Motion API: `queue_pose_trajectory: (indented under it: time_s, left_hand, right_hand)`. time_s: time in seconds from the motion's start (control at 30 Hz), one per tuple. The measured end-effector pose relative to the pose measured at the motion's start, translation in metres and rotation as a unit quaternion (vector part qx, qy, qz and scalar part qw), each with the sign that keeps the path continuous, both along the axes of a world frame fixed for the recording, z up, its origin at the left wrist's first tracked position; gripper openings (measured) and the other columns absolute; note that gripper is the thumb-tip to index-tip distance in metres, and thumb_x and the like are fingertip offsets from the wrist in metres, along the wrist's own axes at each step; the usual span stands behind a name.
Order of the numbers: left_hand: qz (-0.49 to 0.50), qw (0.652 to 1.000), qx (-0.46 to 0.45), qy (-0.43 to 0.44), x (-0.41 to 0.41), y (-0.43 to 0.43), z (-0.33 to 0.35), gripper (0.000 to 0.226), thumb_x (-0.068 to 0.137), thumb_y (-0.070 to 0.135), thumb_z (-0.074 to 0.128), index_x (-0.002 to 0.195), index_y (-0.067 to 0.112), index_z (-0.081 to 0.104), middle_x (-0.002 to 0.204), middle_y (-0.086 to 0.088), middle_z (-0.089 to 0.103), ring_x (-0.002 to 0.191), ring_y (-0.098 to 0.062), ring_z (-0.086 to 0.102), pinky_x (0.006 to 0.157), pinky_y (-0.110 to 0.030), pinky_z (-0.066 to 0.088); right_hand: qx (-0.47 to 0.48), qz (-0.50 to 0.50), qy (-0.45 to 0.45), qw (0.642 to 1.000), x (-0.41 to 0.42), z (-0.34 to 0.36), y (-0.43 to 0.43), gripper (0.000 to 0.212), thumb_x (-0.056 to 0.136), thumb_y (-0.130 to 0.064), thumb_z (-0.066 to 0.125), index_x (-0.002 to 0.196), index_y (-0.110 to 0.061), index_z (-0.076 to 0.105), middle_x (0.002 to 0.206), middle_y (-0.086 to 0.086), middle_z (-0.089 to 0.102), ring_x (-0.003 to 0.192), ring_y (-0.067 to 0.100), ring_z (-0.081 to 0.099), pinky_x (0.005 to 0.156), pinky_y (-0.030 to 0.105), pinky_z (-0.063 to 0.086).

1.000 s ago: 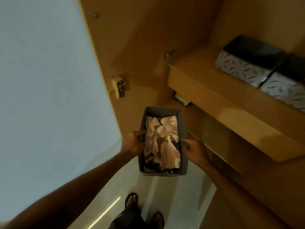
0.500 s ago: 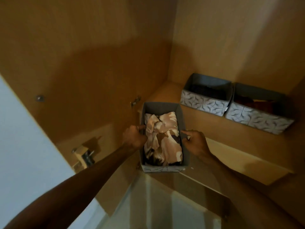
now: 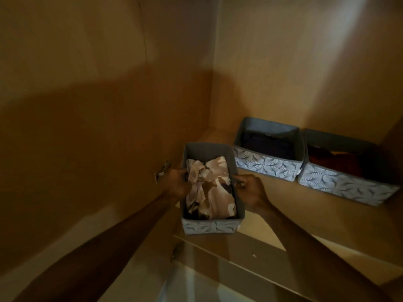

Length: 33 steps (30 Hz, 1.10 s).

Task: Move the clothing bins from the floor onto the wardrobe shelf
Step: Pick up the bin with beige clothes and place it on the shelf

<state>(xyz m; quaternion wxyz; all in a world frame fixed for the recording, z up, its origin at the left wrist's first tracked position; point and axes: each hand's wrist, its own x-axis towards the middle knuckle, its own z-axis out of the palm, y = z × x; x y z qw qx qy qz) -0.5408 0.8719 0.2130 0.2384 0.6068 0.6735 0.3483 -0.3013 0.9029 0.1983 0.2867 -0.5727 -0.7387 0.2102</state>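
Left hand (image 3: 174,182) and right hand (image 3: 250,190) gripping fabric bin (image 3: 210,228), fingers clamped on side rims; bin overhanging wardrobe shelf (image 3: 283,192) edge, open shelf beside neighbouring bin (image 3: 268,164).

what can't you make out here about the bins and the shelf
Head view, the only one:
- Whether the grey fabric bin of beige patterned clothes rests on the wooden wardrobe shelf yet: its own body hides its base.
- Left hand and right hand: the fingers curl over the bin's side walls, out of sight.
- Clothes in the two patterned bins on the shelf, middle and far right: too dark to identify.
- Any bins left on the floor: outside the frame.
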Motion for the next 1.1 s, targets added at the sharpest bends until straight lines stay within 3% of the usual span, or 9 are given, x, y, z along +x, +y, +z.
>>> queue_pose_trajectory:
  time_s: [0.1, 0.23, 0.3, 0.4, 0.57, 0.67, 0.77, 0.93, 1.1]
  left_hand:
    - [-0.012, 0.997, -0.061, 0.047, -0.005, 0.037, -0.006, 0.026, 0.092, 0.009, 0.057, 0.066, 0.006, 0.054, 0.051, -0.004, 0.037, 0.048, -0.016, 0.032, 0.047, -0.025, 0.028]
    - [-0.007, 0.989, -0.103, 0.104, -0.021, 0.103, -0.033, 0.024, 0.076, 0.039, 0.052, 0.058, 0.023, 0.051, 0.059, -0.006, 0.052, 0.059, -0.025, 0.051, 0.064, -0.040, 0.053]
    - [-0.016, 0.994, -0.081, 0.072, -0.017, 0.121, -0.024, 0.024, 0.074, 0.047, 0.050, 0.070, 0.025, 0.060, 0.076, -0.012, 0.065, 0.070, -0.027, 0.059, 0.072, -0.044, 0.055]
    - [-0.004, 0.996, -0.083, -0.032, -0.005, 0.141, 0.006, 0.028, 0.089, 0.017, 0.064, 0.112, 0.001, 0.065, 0.104, -0.015, 0.066, 0.094, -0.024, 0.061, 0.076, -0.033, 0.043]
    - [-0.245, 0.918, -0.288, 0.117, -0.001, 0.143, 0.035, 0.092, 0.078, 0.026, 0.079, 0.151, 0.016, 0.023, 0.154, -0.002, 0.030, 0.141, -0.025, 0.032, 0.104, -0.026, 0.031]
    - [-0.281, 0.896, -0.285, 0.190, -0.005, 0.141, 0.032, 0.098, 0.075, 0.007, 0.080, 0.151, 0.014, 0.019, 0.152, -0.003, 0.031, 0.141, -0.025, 0.031, 0.100, -0.023, 0.031]
    - [-0.236, 0.917, -0.221, 0.234, -0.025, 0.158, 0.005, 0.107, 0.070, 0.014, 0.084, 0.153, 0.019, 0.017, 0.153, -0.009, 0.033, 0.138, -0.033, 0.036, 0.105, -0.035, 0.038]
    - [-0.110, 0.918, -0.035, 0.380, -0.020, 0.154, -0.017, 0.077, 0.088, 0.025, 0.062, 0.151, 0.027, 0.018, 0.159, -0.010, 0.019, 0.139, -0.038, 0.032, 0.106, -0.052, 0.039]
    - [-0.080, 0.903, 0.045, 0.421, -0.014, 0.125, -0.064, 0.067, 0.091, 0.026, 0.033, 0.154, 0.012, 0.015, 0.159, -0.021, 0.018, 0.145, -0.042, 0.021, 0.110, -0.055, 0.036]
  right_hand:
    - [-0.012, 0.016, 0.008, 1.000, -0.004, -0.007, 0.040, 0.022, 0.079, -0.013, 0.053, 0.082, -0.009, 0.075, 0.084, 0.009, 0.075, 0.081, 0.019, 0.070, 0.072, 0.035, 0.054]
    - [-0.019, 0.026, 0.007, 0.999, -0.011, -0.010, 0.090, 0.022, 0.078, 0.000, 0.059, 0.085, -0.008, 0.078, 0.088, 0.010, 0.076, 0.080, 0.014, 0.066, 0.071, 0.025, 0.048]
    - [-0.037, 0.025, 0.009, 0.999, -0.014, -0.006, 0.110, 0.020, 0.077, -0.013, 0.056, 0.079, -0.011, 0.076, 0.085, 0.011, 0.074, 0.077, 0.013, 0.060, 0.067, 0.022, 0.038]
    - [-0.061, 0.043, 0.003, 0.997, -0.017, 0.000, 0.134, 0.020, 0.077, -0.023, 0.060, 0.093, -0.019, 0.071, 0.096, 0.007, 0.072, 0.090, 0.023, 0.064, 0.072, 0.027, 0.043]
    - [-0.160, 0.150, 0.017, 0.975, -0.002, -0.002, 0.151, 0.085, 0.061, -0.050, 0.085, 0.134, -0.020, 0.053, 0.133, -0.004, 0.059, 0.121, 0.012, 0.056, 0.100, 0.033, 0.048]
    - [-0.198, 0.194, -0.061, 0.959, -0.002, 0.003, 0.153, 0.109, 0.054, -0.044, 0.091, 0.146, -0.019, 0.037, 0.141, -0.012, 0.040, 0.129, 0.005, 0.039, 0.099, 0.020, 0.037]
    - [-0.180, 0.210, -0.105, 0.955, -0.007, 0.004, 0.156, 0.136, 0.033, -0.065, 0.087, 0.149, -0.020, 0.032, 0.152, -0.002, 0.035, 0.136, 0.015, 0.040, 0.107, 0.030, 0.041]
    - [0.043, 0.100, -0.195, 0.975, -0.016, 0.002, 0.150, 0.077, 0.074, -0.043, 0.069, 0.143, -0.026, 0.039, 0.134, 0.007, 0.053, 0.114, 0.029, 0.057, 0.087, 0.036, 0.050]
    - [0.153, 0.114, -0.295, 0.936, -0.026, -0.026, 0.140, 0.074, 0.085, -0.030, 0.055, 0.150, -0.025, 0.020, 0.156, 0.015, 0.027, 0.128, 0.039, 0.045, 0.096, 0.046, 0.045]
